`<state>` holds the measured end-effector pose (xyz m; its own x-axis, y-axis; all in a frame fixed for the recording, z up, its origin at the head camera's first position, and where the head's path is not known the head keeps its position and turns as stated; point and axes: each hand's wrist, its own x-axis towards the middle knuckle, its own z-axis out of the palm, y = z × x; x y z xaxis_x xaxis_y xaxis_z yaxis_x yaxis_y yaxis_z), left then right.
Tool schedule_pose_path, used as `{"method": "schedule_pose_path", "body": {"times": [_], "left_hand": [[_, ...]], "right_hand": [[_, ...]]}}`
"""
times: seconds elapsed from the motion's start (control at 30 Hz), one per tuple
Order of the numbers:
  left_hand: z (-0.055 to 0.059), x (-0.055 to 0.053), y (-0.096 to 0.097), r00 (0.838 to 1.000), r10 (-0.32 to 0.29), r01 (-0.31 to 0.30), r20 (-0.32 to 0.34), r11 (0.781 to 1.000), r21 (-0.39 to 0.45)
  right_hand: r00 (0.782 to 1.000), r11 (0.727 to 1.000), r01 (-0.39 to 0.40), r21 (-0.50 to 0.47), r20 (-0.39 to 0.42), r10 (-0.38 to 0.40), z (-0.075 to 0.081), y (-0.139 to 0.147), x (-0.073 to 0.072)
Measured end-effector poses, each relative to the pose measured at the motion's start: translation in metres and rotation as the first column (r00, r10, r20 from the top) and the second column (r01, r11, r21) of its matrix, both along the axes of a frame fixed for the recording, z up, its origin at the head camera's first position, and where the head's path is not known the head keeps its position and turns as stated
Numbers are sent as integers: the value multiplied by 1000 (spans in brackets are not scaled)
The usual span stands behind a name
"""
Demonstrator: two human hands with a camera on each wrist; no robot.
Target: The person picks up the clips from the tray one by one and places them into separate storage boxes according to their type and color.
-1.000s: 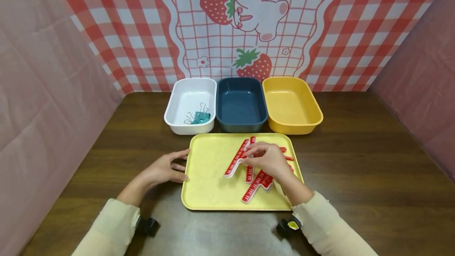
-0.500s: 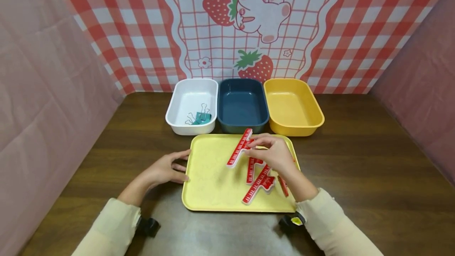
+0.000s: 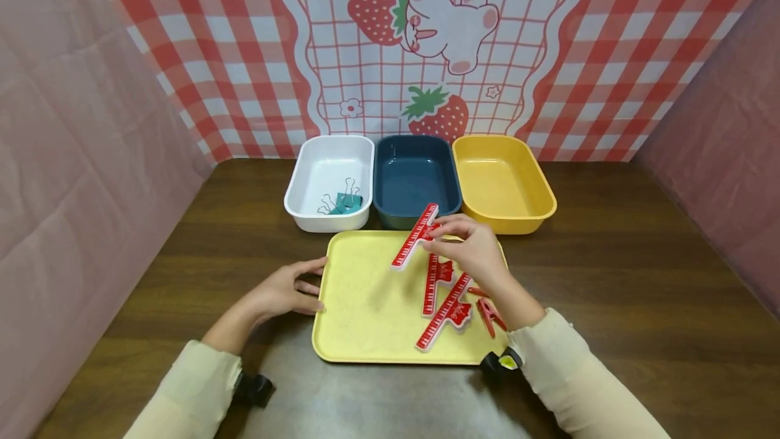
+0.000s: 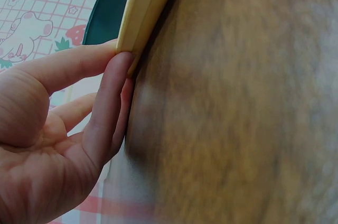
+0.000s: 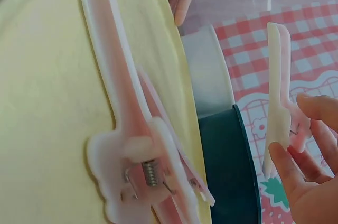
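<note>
Right hand [image 3: 478, 249] pinched a red piano-key clip [image 3: 414, 239] by its handle above the yellow tray's [image 3: 359, 317] far side, near the navy bin [image 3: 416, 178].
Fingertips closed on the handle alone risked letting the clip twist loose onto two similar clips [image 3: 445, 312] below; the left hand [image 3: 277, 293], fingers relaxed against the rim, could have nudged the tray by pressing.

1. bench [image 3: 640, 276]: dark brown wood grain, greyish sheen toward the near middle.
2. far side, directly on it, left to right, set close: white bin [image 3: 323, 223], dark blue bin [image 3: 414, 175], yellow bin [image 3: 508, 225].
3. pale yellow tray [image 3: 359, 317]: flat, just in front.
</note>
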<state>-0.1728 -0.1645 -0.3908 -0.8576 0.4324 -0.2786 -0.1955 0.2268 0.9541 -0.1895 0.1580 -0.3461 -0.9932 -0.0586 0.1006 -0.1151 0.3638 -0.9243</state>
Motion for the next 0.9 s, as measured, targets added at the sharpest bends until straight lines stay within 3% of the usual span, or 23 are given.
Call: {"method": "schedule_pose_path", "body": {"times": [0.6, 0.9], "left_hand": [[-3, -2, 1, 1000, -3, 3, -4, 1000, 1], [-2, -2, -1, 1000, 5, -5, 1, 1000, -10]], "right_hand": [[997, 998, 65, 12, -32, -65, 1, -2, -29], [990, 989, 132, 70, -64, -127, -1, -10, -48]]}}
